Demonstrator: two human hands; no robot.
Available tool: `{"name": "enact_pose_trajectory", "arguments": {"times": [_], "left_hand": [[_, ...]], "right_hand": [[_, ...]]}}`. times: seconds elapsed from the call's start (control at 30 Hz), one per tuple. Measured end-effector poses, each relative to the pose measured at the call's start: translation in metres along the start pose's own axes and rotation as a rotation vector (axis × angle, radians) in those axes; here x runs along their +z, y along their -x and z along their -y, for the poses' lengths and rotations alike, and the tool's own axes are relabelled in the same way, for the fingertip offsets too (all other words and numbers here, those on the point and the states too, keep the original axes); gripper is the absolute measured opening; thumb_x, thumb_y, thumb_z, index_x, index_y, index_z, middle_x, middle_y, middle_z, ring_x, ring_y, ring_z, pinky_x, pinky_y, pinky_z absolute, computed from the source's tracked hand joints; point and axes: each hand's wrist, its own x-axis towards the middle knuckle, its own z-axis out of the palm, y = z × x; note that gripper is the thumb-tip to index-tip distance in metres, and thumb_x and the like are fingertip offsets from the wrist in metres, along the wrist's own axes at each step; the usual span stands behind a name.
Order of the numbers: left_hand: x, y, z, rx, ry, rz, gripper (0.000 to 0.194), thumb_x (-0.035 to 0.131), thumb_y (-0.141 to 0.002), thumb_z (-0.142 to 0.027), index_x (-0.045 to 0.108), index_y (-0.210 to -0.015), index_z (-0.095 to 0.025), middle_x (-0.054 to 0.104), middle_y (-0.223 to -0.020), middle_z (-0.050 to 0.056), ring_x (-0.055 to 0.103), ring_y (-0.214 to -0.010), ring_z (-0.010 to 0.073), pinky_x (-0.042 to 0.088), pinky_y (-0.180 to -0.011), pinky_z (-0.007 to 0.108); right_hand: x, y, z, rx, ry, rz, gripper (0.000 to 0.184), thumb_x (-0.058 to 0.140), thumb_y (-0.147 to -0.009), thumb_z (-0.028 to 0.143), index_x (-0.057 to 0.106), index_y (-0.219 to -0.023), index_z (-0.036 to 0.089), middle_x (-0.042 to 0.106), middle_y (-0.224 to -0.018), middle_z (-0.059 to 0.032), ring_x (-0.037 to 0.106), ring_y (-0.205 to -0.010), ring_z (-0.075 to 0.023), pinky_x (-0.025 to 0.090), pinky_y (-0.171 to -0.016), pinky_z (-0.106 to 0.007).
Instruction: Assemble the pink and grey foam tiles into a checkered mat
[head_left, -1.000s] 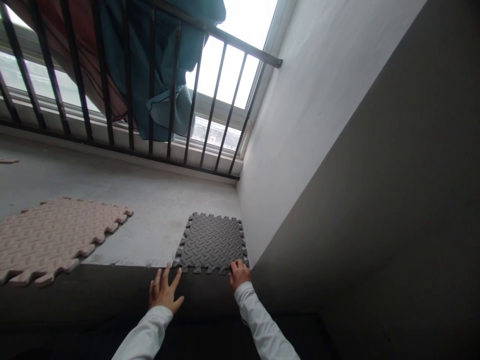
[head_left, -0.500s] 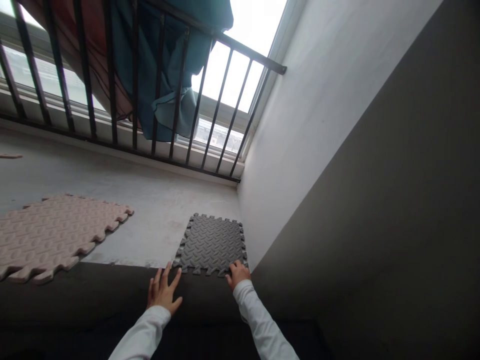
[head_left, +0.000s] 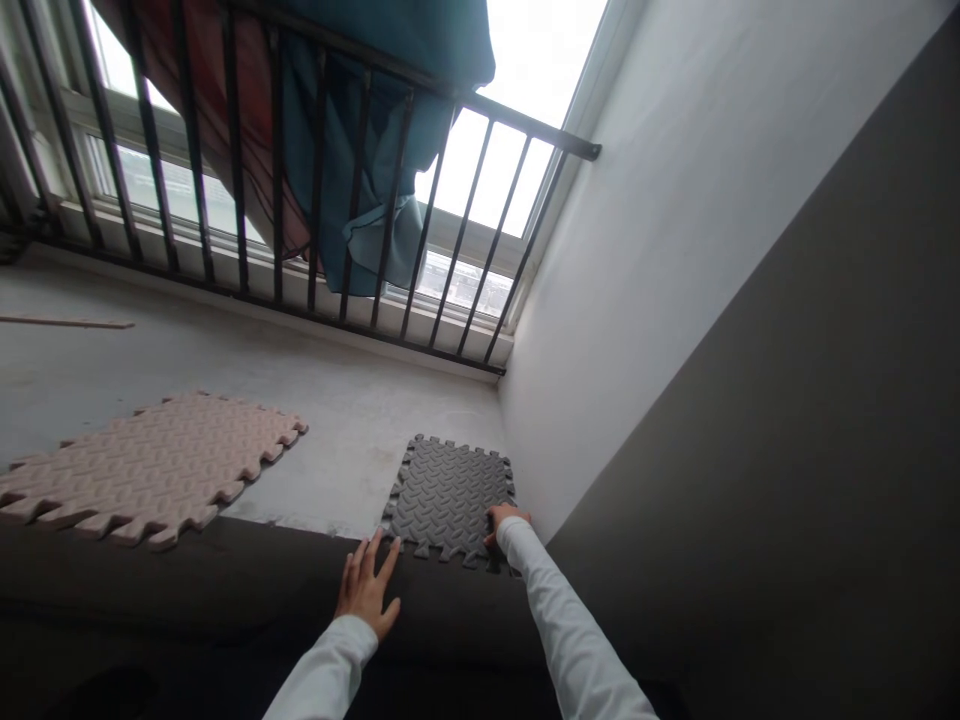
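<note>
**Both hands at the near edge of a gray foam tile**

The gray interlocking foam tile (head_left: 446, 495) lies flat on the pale ledge (head_left: 337, 470), close to the side wall (head_left: 637, 250). The right hand (head_left: 511, 522) is at its near right corner, fingers bent; whether they grip is unclear. The left hand (head_left: 367, 588) is open, fingers spread, fingertips at the near left corner. A pink foam mat (head_left: 172, 460) lies apart, to the left.

We list one dark grey foam puzzle tile (head_left: 450, 495), four-sided, toothed edges, raised tread pattern; lying face-up on the pale ledge (head_left: 337, 465), beside the wall (head_left: 585, 400).
</note>
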Motion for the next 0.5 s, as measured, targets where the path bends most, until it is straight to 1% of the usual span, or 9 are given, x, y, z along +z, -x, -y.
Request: {"name": "enact_pose_trajectory", "arguments": {"times": [0.1,0.17,0.23,0.27,0.3,0.37,0.43,0.5], "left_hand": [[-0.01,0.0,-0.003,0.062,0.035,-0.111,0.067,0.048,-0.059,-0.012,0.039,-0.125,-0.024,0.027,-0.137,0.006,0.021,-0.125,0.0262,0.019,-0.103,0.04],[-0.02,-0.003,-0.001,0.147,0.043,-0.187,0.067,0.045,-0.059,-0.01,0.039,-0.125,-0.023,0.029,-0.137,0.007,0.023,-0.124,0.025,0.021,-0.103,0.039],[-0.032,-0.009,0.007,0.208,0.027,-0.249,0.065,0.043,-0.061,-0.009,0.04,-0.125,-0.022,0.033,-0.135,0.007,0.025,-0.124,0.0227,0.019,-0.104,0.039],[-0.039,-0.014,0.015,0.204,0.011,-0.271,0.063,0.041,-0.062,-0.009,0.041,-0.124,-0.022,0.036,-0.133,0.006,0.028,-0.122,0.0214,0.019,-0.104,0.038],[-0.046,-0.019,0.025,0.175,-0.007,-0.282,0.06,0.04,-0.064,-0.01,0.043,-0.122,-0.022,0.04,-0.131,0.006,0.032,-0.12,0.0204,0.02,-0.104,0.038],[-0.063,-0.03,0.053,0.061,-0.048,-0.267,0.053,0.038,-0.067,-0.011,0.048,-0.118,-0.022,0.046,-0.125,0.006,0.04,-0.113,0.0192,0.024,-0.102,0.036],[-0.081,-0.039,0.087,-0.092,-0.104,-0.204,0.048,0.038,-0.069,-0.013,0.052,-0.114,-0.02,0.049,-0.12,0.008,0.045,-0.107,0.0192,0.032,-0.096,0.032],[-0.099,-0.044,0.124,-0.296,-0.186,-0.141,0.045,0.04,-0.069,-0.016,0.053,-0.112,-0.017,0.049,-0.117,0.011,0.045,-0.104,0.0211,0.036,-0.089,0.031]], "right_hand": [[-0.005,-0.002,0.005,-0.005,0.053,0.009,0.064,0.073,-0.05,0.028,0.052,-0.11,0.024,0.049,-0.121,-0.0113,0.046,-0.11,-0.0262,0.035,-0.092,-0.042],[-0.007,-0.002,0.008,-0.004,0.079,0.005,0.065,0.074,-0.048,0.025,0.053,-0.109,0.022,0.05,-0.12,-0.0126,0.047,-0.109,-0.0271,0.037,-0.091,-0.042],[-0.009,-0.003,0.011,-0.013,0.091,0.012,0.066,0.074,-0.046,0.022,0.053,-0.109,0.021,0.05,-0.12,-0.0129,0.048,-0.108,-0.0276,0.039,-0.089,-0.041],[-0.01,-0.004,0.012,-0.02,0.095,0.02,0.066,0.074,-0.046,0.021,0.054,-0.109,0.02,0.05,-0.12,-0.013,0.048,-0.108,-0.0275,0.04,-0.089,-0.04],[-0.01,-0.004,0.013,-0.027,0.1,0.027,0.065,0.073,-0.047,0.019,0.054,-0.109,0.019,0.051,-0.12,-0.0132,0.048,-0.108,-0.0271,0.041,-0.088,-0.038],[-0.011,-0.005,0.015,-0.047,0.111,0.033,0.062,0.072,-0.049,0.017,0.055,-0.108,0.017,0.052,-0.118,-0.0143,0.05,-0.106,-0.026,0.043,-0.087,-0.035],[-0.011,-0.005,0.016,-0.056,0.119,0.032,0.06,0.07,-0.051,0.015,0.055,-0.109,0.013,0.052,-0.117,-0.0159,0.05,-0.106,-0.0255,0.043,-0.086,-0.033],[-0.012,-0.004,0.017,-0.059,0.12,0.036,0.059,0.069,-0.052,0.013,0.055,-0.109,0.011,0.052,-0.117,-0.017,0.05,-0.106,-0.0253,0.044,-0.086,-0.032]]}}
